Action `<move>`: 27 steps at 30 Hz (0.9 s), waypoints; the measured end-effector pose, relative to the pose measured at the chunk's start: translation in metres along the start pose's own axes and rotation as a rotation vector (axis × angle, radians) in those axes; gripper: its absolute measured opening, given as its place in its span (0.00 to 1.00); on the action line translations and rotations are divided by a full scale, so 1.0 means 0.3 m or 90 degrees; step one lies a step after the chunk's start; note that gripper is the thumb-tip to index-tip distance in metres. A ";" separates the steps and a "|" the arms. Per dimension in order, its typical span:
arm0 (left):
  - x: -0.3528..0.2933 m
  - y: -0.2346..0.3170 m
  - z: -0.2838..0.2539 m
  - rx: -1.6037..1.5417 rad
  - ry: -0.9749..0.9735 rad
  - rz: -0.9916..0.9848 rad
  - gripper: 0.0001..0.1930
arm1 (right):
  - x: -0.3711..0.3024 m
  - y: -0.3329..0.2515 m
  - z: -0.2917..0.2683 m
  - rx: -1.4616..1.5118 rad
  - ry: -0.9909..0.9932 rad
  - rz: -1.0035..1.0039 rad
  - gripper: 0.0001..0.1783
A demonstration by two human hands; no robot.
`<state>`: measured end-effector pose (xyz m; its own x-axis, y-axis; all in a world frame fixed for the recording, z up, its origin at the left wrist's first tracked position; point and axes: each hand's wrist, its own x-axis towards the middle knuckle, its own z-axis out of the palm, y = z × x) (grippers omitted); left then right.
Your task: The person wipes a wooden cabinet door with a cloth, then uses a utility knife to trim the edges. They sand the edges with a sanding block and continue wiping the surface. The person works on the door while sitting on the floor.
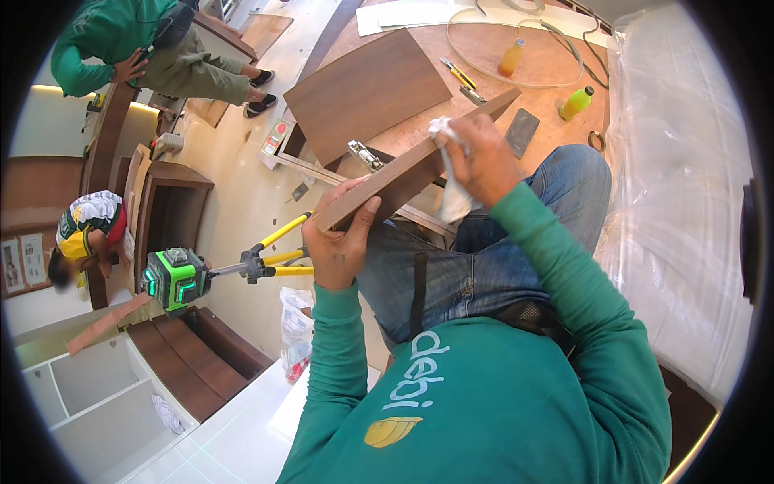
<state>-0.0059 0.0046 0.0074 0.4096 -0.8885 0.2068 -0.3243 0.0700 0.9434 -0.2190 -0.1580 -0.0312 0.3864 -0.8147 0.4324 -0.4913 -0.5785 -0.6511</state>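
My left hand (342, 242) grips the near left end of a brown wood-grain panel (403, 179), thumb on one side and fingers round the edge. The panel is tilted above my lap, its narrow edge facing up. Bunched in my right hand (485, 160) is a white cloth (456, 198), pressed to the panel's edge near the far right end; part of it hangs down. Two metal hinges, a near hinge (364, 155) and a far hinge (472, 96), show along the panel's far side. A larger brown board (367, 93) lies beyond it.
A worktable (516, 89) bears a yellow utility knife (459, 74), an orange bottle (511, 58), a yellow-green bottle (576, 103) and a dark flat block (522, 131). Left stands a green laser level (175, 278) on a yellow-legged tripod (282, 258). Two other people are at the left.
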 end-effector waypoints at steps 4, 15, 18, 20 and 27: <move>0.007 0.006 -0.011 0.012 -0.012 0.027 0.16 | 0.025 -0.036 -0.010 -0.062 -0.064 0.058 0.14; -0.058 -0.054 -0.034 -0.083 -0.022 -0.044 0.14 | -0.082 -0.425 0.037 0.148 -0.112 -0.025 0.12; -0.017 0.015 0.000 -0.003 -0.020 0.021 0.14 | -0.033 -0.209 0.023 0.021 -0.047 0.036 0.12; -0.011 0.005 -0.012 -0.006 -0.023 -0.012 0.16 | -0.006 -0.171 0.002 0.002 -0.068 0.053 0.11; -0.109 -0.054 0.004 -0.168 0.079 -0.052 0.17 | -0.089 -0.577 0.046 0.135 -0.125 -0.160 0.13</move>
<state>-0.0150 0.0320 -0.0151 0.5308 -0.8354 0.1427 -0.0604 0.1307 0.9896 -0.1334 -0.0355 0.0612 0.6259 -0.6140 0.4810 -0.1974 -0.7213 -0.6639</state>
